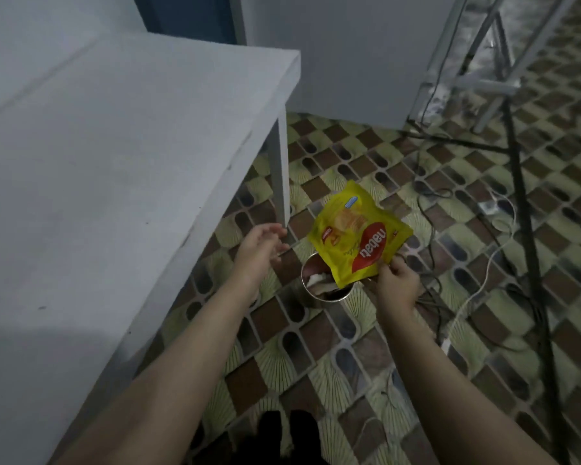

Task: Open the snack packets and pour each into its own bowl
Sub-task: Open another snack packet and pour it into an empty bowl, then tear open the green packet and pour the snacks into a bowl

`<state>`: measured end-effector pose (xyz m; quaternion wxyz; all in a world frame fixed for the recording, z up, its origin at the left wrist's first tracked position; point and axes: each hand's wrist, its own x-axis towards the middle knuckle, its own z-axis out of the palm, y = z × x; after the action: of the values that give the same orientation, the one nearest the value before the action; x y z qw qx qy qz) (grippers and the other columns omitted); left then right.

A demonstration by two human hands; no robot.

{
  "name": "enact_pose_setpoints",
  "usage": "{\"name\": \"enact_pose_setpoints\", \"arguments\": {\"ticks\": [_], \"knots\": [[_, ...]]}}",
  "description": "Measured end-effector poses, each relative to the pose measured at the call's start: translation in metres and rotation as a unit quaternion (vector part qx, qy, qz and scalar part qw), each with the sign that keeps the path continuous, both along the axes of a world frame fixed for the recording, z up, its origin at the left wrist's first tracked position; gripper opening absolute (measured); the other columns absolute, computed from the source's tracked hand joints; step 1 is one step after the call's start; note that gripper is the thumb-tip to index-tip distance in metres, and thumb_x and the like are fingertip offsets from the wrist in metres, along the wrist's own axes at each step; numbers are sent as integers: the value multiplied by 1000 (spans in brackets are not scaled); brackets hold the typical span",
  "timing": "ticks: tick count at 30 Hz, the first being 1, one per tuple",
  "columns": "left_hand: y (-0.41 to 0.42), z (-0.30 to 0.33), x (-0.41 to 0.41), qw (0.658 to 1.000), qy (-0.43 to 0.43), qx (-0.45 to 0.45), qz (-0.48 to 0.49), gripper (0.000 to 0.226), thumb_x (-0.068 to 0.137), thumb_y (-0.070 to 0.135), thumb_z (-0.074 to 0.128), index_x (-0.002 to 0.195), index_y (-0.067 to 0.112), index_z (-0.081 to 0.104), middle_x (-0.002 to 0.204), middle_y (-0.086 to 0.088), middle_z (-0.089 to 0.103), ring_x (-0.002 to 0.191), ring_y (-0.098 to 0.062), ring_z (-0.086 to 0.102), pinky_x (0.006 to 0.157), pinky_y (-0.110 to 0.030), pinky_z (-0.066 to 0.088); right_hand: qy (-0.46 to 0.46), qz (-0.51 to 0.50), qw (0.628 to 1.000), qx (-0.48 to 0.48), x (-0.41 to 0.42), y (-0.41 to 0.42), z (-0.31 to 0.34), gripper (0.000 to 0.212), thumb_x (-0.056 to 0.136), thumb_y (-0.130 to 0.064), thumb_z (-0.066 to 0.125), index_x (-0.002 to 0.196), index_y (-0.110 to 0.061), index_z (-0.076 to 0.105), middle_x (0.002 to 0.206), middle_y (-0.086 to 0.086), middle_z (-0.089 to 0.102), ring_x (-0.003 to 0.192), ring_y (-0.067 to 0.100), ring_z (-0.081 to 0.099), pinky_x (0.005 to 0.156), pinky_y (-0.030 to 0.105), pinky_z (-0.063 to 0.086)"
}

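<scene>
One yellow Nabati snack packet (359, 234), one round metal container (326, 283) on the patterned floor (349, 347), one white table (114, 162) at left with nothing on its visible top. Two bare hands, both forearms stretched forward and down. Right hand (396, 280): grip closed on packet's lower corner, thumb and fingers pinching the edge; packet held tilted, printing upside down, lower end over the container's rim. Inside container: pale crumpled scraps, kind not clear. Left hand (260, 245): grip open, fingers loosely spread, holding nothing, hovering near table leg (280, 169), just left of packet and apart from it. Several cables (477, 297) strewn over floor at right; metal stand legs (493, 62) at upper right. Dark shape at bottom edge, not identifiable.
</scene>
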<state>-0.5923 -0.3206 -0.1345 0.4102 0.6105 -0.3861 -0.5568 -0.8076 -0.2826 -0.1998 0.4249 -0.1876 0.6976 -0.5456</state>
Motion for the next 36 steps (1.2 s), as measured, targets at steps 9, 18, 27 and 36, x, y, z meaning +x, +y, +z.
{"name": "enact_pose_setpoints", "arguments": {"ticks": [9, 18, 27, 36], "knots": [[-23, -125, -13, 998, -24, 58, -31, 22, 101, 14, 44, 116, 19, 61, 115, 7, 67, 97, -12, 67, 81, -30, 52, -97, -101, 980, 143, -9, -27, -158, 16, 96, 1, 49, 99, 3, 64, 105, 28, 67, 97, 40, 68, 78, 47, 59], [-41, -273, 4, 998, -39, 47, -22, 22, 101, 16, 46, 115, 24, 60, 111, 13, 70, 100, -12, 68, 90, -35, 53, -216, -116, 963, 115, 11, -85, -339, 19, 101, -4, 45, 114, 2, 57, 106, 21, 63, 80, 28, 68, 64, 36, 60], [-39, -309, -1, 997, -56, 47, -24, 23, 101, 14, 45, 114, 27, 59, 109, 15, 70, 100, -9, 68, 95, -37, 52, -357, -58, 926, 108, 39, -76, -370, 50, 104, -23, 42, 150, -9, 30, 143, 21, 50, 125, 38, 54, 100, 44, 49], [-16, -166, -12, 999, -39, 11, -30, 21, 101, 13, 46, 114, 23, 60, 111, 9, 71, 100, -16, 69, 89, -36, 54, -346, -9, 938, -13, 61, -45, -143, 23, 97, -16, 55, 112, -4, 66, 86, 7, 70, 78, 19, 65, 75, 31, 55]]}}
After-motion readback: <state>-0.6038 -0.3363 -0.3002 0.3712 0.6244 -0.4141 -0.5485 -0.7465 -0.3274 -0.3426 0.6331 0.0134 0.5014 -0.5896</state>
